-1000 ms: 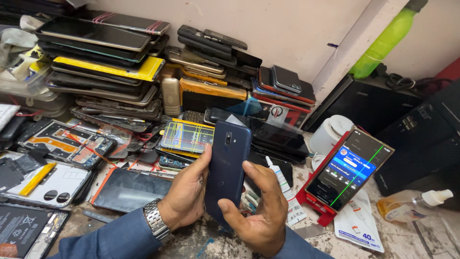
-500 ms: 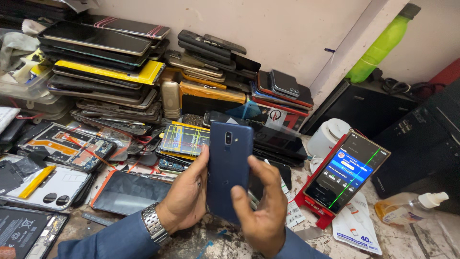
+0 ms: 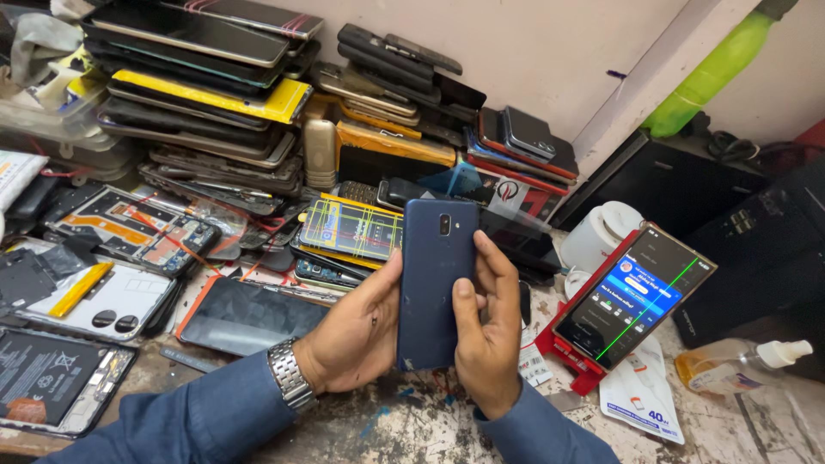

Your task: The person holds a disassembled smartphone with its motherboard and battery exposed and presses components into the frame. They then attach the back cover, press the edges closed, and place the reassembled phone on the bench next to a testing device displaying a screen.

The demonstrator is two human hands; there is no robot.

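Note:
A dark blue smartphone (image 3: 434, 275) stands upright in front of me with its back and camera lens toward me. My left hand (image 3: 352, 331) grips its left edge, and a metal watch (image 3: 288, 374) shows on that wrist. My right hand (image 3: 485, 331) grips the right edge, thumb pressed on the lower back cover, fingers curled around the side. Both sleeves are blue.
Stacks of old phones and screens (image 3: 206, 94) fill the back and left of the worn bench. A lit phone (image 3: 636, 292) with a green line leans on a red stand. Opened phones (image 3: 94, 296), a white spray bottle (image 3: 739, 365) and a green bottle (image 3: 713, 73) lie around.
The blue phone has stayed in both hands and has been raised slightly. My right thumb has shifted on the back cover.

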